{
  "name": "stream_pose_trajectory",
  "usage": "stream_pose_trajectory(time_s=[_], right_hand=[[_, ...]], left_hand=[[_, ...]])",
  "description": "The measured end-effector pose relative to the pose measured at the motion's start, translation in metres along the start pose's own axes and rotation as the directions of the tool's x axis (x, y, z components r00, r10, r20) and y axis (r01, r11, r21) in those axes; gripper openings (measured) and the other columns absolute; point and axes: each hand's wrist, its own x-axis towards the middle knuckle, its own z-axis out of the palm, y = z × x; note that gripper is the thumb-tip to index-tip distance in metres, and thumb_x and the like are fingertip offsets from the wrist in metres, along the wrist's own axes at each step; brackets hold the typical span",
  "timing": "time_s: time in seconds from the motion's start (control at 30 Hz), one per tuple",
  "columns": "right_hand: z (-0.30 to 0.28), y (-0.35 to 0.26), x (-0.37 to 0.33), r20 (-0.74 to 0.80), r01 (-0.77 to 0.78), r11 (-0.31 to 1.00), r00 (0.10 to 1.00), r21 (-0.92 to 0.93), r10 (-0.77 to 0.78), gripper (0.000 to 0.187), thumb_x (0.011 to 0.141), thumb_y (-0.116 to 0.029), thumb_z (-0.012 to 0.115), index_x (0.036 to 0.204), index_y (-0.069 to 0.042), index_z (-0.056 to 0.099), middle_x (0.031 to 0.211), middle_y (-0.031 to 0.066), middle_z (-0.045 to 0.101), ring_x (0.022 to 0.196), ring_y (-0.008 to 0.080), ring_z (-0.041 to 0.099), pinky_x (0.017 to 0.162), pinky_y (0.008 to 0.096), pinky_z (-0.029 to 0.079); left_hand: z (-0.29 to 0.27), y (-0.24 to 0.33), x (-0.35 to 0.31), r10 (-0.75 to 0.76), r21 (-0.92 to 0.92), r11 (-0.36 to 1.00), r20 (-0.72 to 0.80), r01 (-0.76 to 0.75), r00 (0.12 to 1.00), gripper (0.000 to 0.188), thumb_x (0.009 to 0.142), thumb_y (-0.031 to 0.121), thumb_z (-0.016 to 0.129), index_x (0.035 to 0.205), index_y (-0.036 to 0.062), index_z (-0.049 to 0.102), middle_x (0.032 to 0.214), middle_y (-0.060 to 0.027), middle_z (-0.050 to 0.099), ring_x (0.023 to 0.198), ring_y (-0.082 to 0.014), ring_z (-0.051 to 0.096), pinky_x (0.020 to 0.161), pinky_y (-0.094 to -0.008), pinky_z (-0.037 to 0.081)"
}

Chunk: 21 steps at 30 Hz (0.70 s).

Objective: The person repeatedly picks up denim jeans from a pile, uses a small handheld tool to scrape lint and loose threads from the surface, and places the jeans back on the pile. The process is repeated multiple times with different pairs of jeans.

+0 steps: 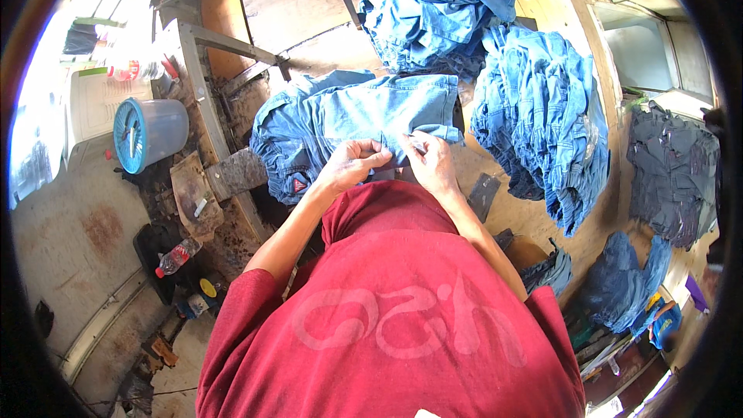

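Note:
Spread in front of me lies a pair of blue denim pants (333, 120), its gathered darker part on the left and a paler leg reaching right. A small red triangular patch (299, 185) shows near its lower left. My left hand (358, 162) is closed in a pinch at the near edge of the cloth, thumb against fingers. Close beside it, my right hand (430, 164) also pinches the same edge. Whether anything small sits between the fingertips cannot be made out.
Big heaps of blue denim (433, 15) and stacked denim garments (538, 116) lie beyond and right. Dark clothes (672, 174) hang over the far right. At left are a wooden frame (197, 81), a clear bucket with a blue lid (159, 131) and a plastic bottle (178, 257).

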Motion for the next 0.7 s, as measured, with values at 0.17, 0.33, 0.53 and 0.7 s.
stream_pose_trajectory(time_s=[0.17,0.33,0.53,0.7], right_hand=[[-0.001,0.004,0.001,-0.014,0.021,1.0,1.0,0.023,-0.02,0.04,0.105,-0.027,0.071,0.081,0.004,0.062,0.063,0.0104,0.054,0.058,0.013,0.044,0.055,0.0368,0.038],[-0.006,0.003,0.002,-0.035,0.021,0.996,0.999,0.086,-0.018,0.044,0.107,-0.03,0.07,0.079,0.003,0.062,0.062,0.0056,0.051,0.06,0.0115,0.042,0.054,0.0358,0.036],[-0.005,0.001,0.0,0.013,0.003,0.999,1.0,0.033,-0.004,0.044,0.107,-0.033,0.069,0.08,0.002,0.062,0.061,0.0061,0.048,0.058,0.0124,0.041,0.054,0.0365,0.035],[-0.001,0.005,-0.002,0.01,-0.012,1.0,1.0,-0.008,0.012,0.039,0.106,-0.031,0.07,0.087,0.003,0.067,0.063,0.0098,0.056,0.057,0.0156,0.044,0.054,0.0386,0.037]], left_hand=[[-0.005,-0.008,0.002,0.022,0.01,1.0,0.034,-0.023,0.999,0.018,0.109,0.029,0.068,0.103,0.0121,0.068,0.068,0.0127,0.051,0.056,0.0002,0.037,0.052,-0.0215,0.025],[-0.022,-0.014,0.002,-0.023,-0.172,0.984,0.133,0.046,0.991,0.016,0.111,0.026,0.064,0.108,0.0108,0.067,0.072,0.0106,0.052,0.056,-0.0008,0.036,0.052,-0.0223,0.026],[-0.02,-0.013,0.006,-0.053,-0.111,0.992,0.118,0.067,0.992,0.011,0.106,0.022,0.069,0.106,0.011,0.069,0.077,0.0094,0.058,0.056,-0.0011,0.038,0.052,-0.0224,0.028],[-0.012,-0.012,0.009,-0.054,0.038,0.998,0.039,0.053,0.998,0.011,0.102,0.022,0.073,0.101,0.0112,0.071,0.076,0.0097,0.058,0.056,-0.001,0.041,0.051,-0.0226,0.03]])
